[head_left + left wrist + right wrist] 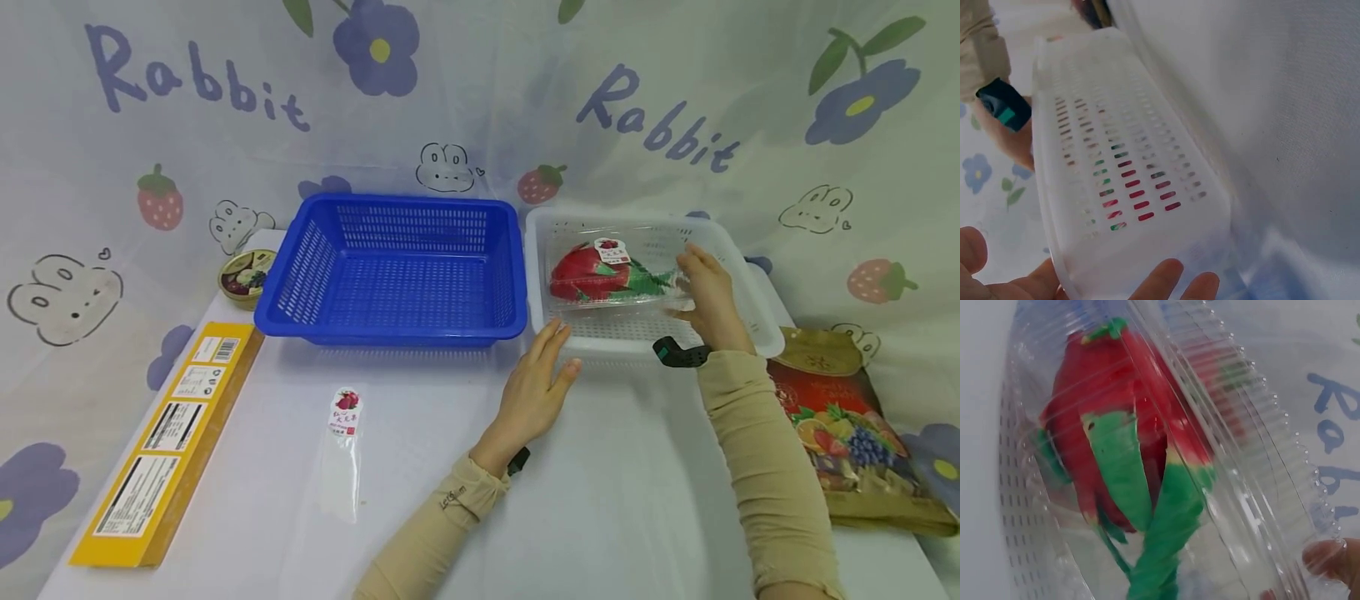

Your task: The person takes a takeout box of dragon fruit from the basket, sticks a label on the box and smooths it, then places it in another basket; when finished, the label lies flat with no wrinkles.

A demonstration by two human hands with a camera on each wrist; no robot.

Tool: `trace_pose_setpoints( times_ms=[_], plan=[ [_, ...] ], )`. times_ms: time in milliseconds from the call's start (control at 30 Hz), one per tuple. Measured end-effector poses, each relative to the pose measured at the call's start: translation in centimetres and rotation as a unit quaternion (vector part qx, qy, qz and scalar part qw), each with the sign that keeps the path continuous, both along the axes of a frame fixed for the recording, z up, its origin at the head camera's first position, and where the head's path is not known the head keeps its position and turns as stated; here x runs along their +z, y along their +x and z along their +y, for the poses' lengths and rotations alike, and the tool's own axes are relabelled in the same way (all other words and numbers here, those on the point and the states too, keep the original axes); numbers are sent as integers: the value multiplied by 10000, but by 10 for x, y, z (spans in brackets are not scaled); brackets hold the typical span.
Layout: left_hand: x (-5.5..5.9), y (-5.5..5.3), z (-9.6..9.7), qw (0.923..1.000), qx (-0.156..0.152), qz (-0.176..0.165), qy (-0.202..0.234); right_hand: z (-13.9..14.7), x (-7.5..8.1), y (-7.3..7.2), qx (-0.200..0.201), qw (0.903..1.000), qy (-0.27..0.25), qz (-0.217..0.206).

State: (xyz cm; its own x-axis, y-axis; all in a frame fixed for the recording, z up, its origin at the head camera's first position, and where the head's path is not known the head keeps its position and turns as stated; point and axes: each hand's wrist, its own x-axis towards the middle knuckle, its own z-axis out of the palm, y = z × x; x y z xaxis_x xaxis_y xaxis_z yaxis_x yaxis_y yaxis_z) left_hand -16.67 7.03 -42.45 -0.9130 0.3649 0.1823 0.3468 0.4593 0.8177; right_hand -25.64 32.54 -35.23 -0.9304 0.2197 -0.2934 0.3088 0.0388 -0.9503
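Note:
A clear plastic box (577, 304) with a red and green dragon fruit (588, 275) inside lies in the white basket (750, 312). A white label (612, 251) is stuck on its lid. My right hand (708, 296) reaches into the basket and grips the box's right end between thumb and fingers; in the right wrist view a fingertip (1325, 557) shows at the box's ridged edge. My left hand (534, 392) is at the basket's front left corner, fingers extended near the rim; its fingertips (1163, 278) appear beside the slotted wall in the left wrist view.
A blue basket (397, 329) stands left of the white one. A yellow carton (161, 442) and a round tin (247, 279) are at the left. A labelled clear strip (345, 442) lies in front. A fruit-printed bag (847, 417) lies at the right. A printed curtain (480, 100) hangs behind.

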Motion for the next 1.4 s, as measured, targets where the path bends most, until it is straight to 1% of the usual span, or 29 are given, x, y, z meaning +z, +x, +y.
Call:
trace_pose_setpoints(
  times_ms=[100,167,233,300,400,500,633,733,833,900,1067,1167,1267,1400],
  plan=[
    [0,0,0,10000,0,15,2,2,0,0,173,9979,615,-75],
    [0,0,0,10000,8,21,3,2,2,1,305,9938,1057,-136],
    [0,0,0,10000,21,28,4,3,3,1,528,9861,1554,-254],
    [0,0,0,10000,36,26,-5,3,4,1,761,9762,1994,-391],
    [1,0,-1,10000,42,38,-21,3,7,0,1081,9611,2477,-571],
    [0,1,0,10000,16,17,-54,4,7,0,1248,9528,2678,-703],
    [-1,1,0,10000,-23,-12,-70,6,6,-2,1522,9352,3028,-1027],
    [-1,0,0,9999,-3,7,-116,9,5,-5,1790,9217,3178,-1322],
    [-1,0,1,9999,40,27,-131,13,3,-7,2040,9132,3180,-1525],
    [-1,-1,1,9999,53,21,-126,15,1,-8,2102,9109,3170,-1599],
    [0,-1,2,9999,17,-23,-120,13,0,-10,1976,9069,3369,-1583],
    [0,0,2,9999,30,-15,-98,10,2,-11,1936,9012,3547,-1569],
    [0,0,2,9999,50,-3,-97,7,6,-10,1963,8914,3783,-1538],
    [0,0,2,9999,62,-14,-111,1,10,-10,2010,8746,4186,-1391]
  ],
)
